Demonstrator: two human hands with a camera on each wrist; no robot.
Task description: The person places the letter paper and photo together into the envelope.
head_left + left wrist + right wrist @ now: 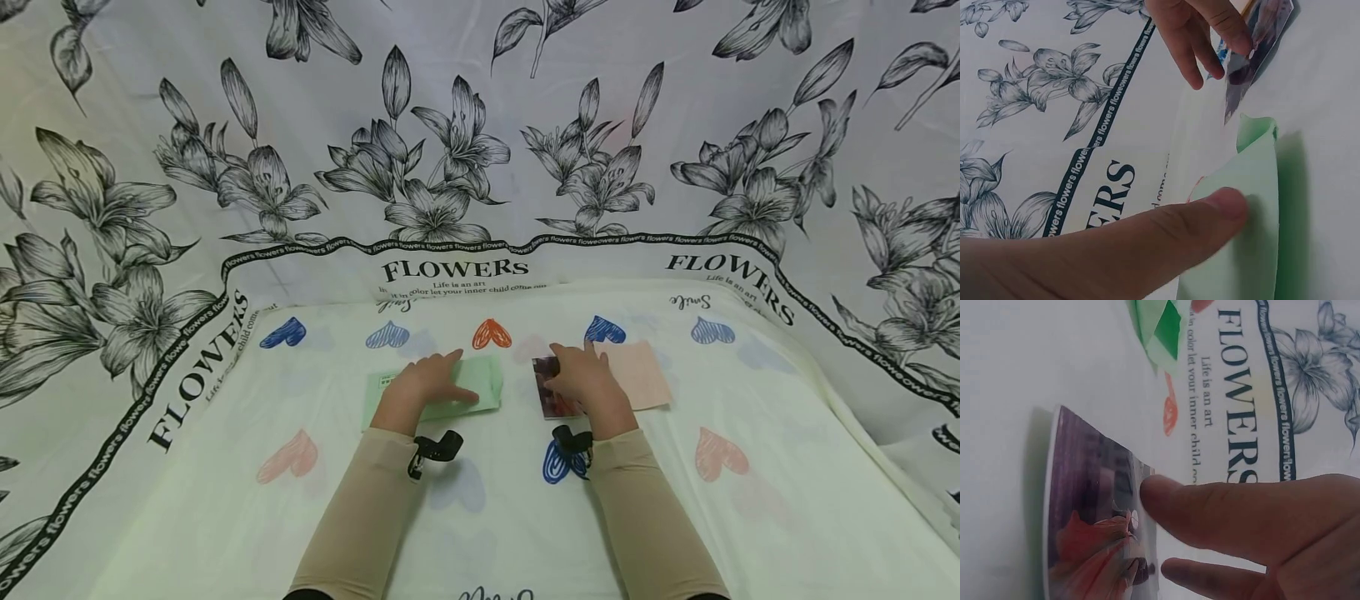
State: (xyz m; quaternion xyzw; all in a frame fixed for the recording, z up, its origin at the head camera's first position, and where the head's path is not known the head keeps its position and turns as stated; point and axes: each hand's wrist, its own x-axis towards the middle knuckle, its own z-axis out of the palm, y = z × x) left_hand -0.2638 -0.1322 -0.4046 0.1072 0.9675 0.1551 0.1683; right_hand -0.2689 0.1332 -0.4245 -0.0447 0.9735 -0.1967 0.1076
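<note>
A light green paper envelope (472, 375) lies on the cloth with its right end folded up. My left hand (429, 382) rests over it, thumb (1222, 206) laid on its face and fingers stretched toward its far edge. Right of it is a glossy picture card (550, 392) showing a red-robed figure on a dark purple ground. My right hand (585, 379) is over this card, thumb (1163, 490) touching its edge and the other fingers spread loosely. A pale pink paper piece (641, 375) lies beside the card, partly covered by the right hand.
A white cloth printed with hearts (720, 454) covers the table. Behind it hangs a white curtain (525, 167) with black flower drawings and a lettered border. Black wrist cameras (438, 447) sit on both forearms.
</note>
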